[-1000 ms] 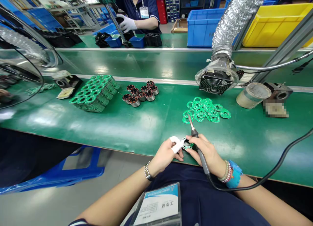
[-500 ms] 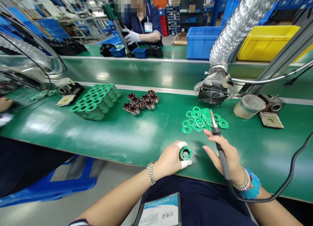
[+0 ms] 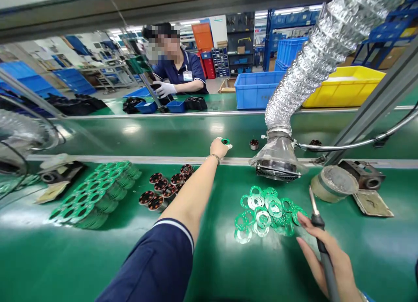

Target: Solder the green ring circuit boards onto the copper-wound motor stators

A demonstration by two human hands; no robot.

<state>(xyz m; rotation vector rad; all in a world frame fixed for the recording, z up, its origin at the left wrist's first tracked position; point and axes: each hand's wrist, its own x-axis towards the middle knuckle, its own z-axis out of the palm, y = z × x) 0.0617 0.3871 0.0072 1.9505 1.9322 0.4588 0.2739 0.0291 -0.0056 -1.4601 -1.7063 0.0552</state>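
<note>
My left hand (image 3: 219,147), with white finger cots, reaches far forward over the strip beyond the metal rail. Its fingers are around a motor stator with a green ring board (image 3: 225,141) on top; whether the stator touches the surface I cannot tell. At the lower right my right hand (image 3: 338,260) grips a soldering iron (image 3: 318,222), tip pointing up and away. A loose pile of green ring-shaped circuit boards (image 3: 261,208) lies to the left of that hand. Several bare copper-wound stators (image 3: 160,191) stand left of my outstretched arm, which hides part of them.
Stacked green ring boards (image 3: 94,193) stand at the left. A fume extractor (image 3: 277,162) with a foil duct hangs above the pile. Right of it are a round tub (image 3: 333,183) and a soldering iron stand (image 3: 362,175). Beyond the rail sits another stator (image 3: 254,144). A co-worker (image 3: 183,66) works opposite.
My left hand has carried the stator with its green board from the near table edge forward past the rail. The view has tilted up. My right hand still holds the soldering iron.
</note>
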